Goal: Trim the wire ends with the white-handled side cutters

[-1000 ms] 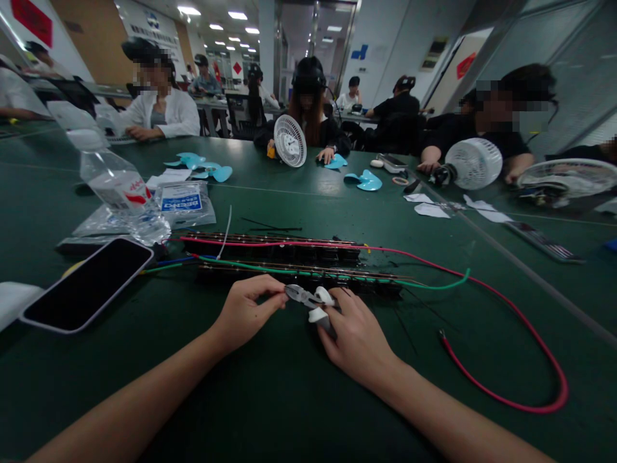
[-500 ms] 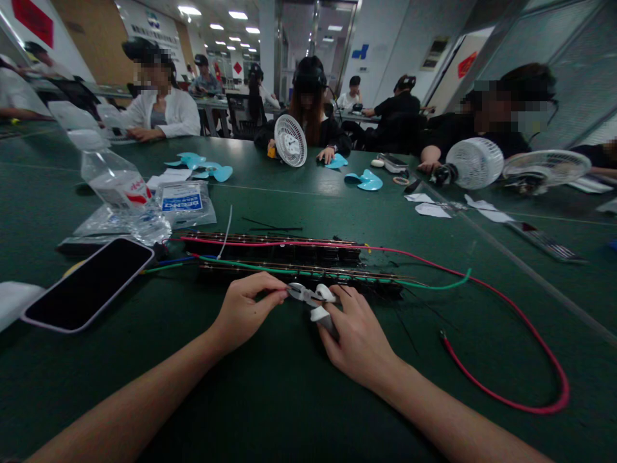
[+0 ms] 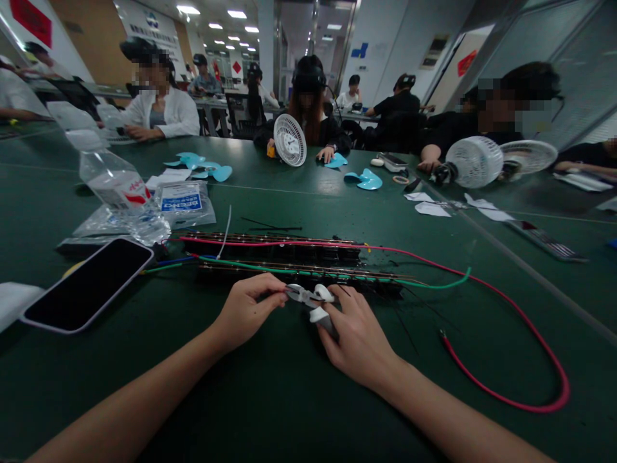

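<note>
1. Green worktop point(image 3: 270, 411) fills the near part of the head view; at its far side co-workers sit, one in a white shirt point(image 3: 178, 121) at far left, with a door point(image 3: 311, 32) and ceiling lights point(image 3: 237, 14) behind.
2. Near the middle, the right hand point(image 3: 357, 331) grips white-and-grey pliers point(image 3: 303, 294), its fingers wrapped about the handles, the tips pointing left.
3. At those tips is the left hand point(image 3: 253, 308), its thumb and forefinger pinched narrow; whether something thin lies between them cannot be told.
4. Just beyond the pliers lies the near strip point(image 3: 308, 278), dark with copper-coloured lines; the far strip point(image 3: 308, 253) lies roughly parallel behind it.
5. A red wire point(image 3: 414, 256) runs along the far strip, goes off right and curls back to a near end; a green wire point(image 3: 434, 287) follows the near strip and ends right of it. A white tie point(image 3: 225, 235) stands up at their left part.
6. Left of the strips lies a phone point(image 3: 91, 286), with a bottle point(image 3: 118, 183) beyond it and a packet point(image 3: 186, 204) just right of the bottle.
7. Farther off are a blue blade point(image 3: 369, 181) and, to its right, a white fan guard point(image 3: 475, 162).
</note>
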Demonstrator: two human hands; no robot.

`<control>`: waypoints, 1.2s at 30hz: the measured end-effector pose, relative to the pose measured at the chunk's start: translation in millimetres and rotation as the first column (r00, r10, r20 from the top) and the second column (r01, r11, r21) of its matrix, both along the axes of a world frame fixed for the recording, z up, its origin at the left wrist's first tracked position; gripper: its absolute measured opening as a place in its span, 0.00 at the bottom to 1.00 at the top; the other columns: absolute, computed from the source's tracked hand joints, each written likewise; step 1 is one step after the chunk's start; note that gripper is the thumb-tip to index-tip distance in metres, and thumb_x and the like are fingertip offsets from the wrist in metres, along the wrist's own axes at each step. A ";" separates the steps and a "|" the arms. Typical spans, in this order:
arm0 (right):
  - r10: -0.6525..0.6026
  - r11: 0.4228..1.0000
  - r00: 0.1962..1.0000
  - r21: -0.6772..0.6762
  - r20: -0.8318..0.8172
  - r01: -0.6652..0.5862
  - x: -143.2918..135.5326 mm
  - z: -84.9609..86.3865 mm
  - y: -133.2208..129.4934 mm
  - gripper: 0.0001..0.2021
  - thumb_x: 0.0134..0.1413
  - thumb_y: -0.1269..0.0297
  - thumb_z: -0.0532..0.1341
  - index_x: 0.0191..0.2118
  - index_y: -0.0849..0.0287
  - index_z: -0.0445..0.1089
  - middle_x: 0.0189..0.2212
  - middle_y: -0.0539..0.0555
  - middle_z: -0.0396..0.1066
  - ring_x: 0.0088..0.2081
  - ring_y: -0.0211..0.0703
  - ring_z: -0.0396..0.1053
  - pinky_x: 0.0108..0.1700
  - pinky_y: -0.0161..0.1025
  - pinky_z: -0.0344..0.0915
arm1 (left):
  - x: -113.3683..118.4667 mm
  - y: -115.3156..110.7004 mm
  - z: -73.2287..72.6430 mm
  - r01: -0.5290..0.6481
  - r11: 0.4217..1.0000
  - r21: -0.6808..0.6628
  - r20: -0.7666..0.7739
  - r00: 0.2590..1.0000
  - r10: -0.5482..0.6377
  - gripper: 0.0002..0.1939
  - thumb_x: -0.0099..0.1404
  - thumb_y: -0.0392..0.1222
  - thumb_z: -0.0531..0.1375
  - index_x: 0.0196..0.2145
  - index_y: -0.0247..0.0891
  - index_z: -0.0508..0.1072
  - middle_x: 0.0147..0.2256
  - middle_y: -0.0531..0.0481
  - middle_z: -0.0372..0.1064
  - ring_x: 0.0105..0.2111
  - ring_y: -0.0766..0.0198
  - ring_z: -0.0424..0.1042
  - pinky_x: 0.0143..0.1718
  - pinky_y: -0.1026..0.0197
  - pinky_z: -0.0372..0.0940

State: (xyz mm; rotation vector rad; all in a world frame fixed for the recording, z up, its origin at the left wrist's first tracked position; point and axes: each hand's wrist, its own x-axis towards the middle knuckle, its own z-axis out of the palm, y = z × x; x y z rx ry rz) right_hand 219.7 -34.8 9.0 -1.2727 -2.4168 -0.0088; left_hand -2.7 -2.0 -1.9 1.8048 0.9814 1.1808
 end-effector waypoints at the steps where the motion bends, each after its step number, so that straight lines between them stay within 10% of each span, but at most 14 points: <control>1: -0.002 1.000 1.000 -0.004 0.002 0.002 0.0 0.1 -0.1 0.13 0.53 0.68 0.57 0.44 0.65 0.71 0.49 0.67 0.64 0.51 0.58 0.60 0.52 0.57 0.62 | 0.0 0.0 0.6 0.001 1.000 0.005 0.001 1.000 -0.001 0.05 0.62 0.31 0.60 0.30 0.35 0.75 0.29 0.50 0.71 0.30 0.66 0.70 0.32 0.63 0.64; 36: 0.014 1.000 1.000 0.020 0.016 -0.014 -0.2 2.4 -0.8 0.15 0.51 0.69 0.57 0.46 0.64 0.69 0.50 0.68 0.64 0.52 0.60 0.60 0.50 0.58 0.62 | -0.1 1.2 1.4 0.021 1.000 -0.014 0.106 0.994 -0.020 0.05 0.60 0.31 0.61 0.29 0.36 0.78 0.30 0.48 0.74 0.31 0.64 0.72 0.34 0.62 0.68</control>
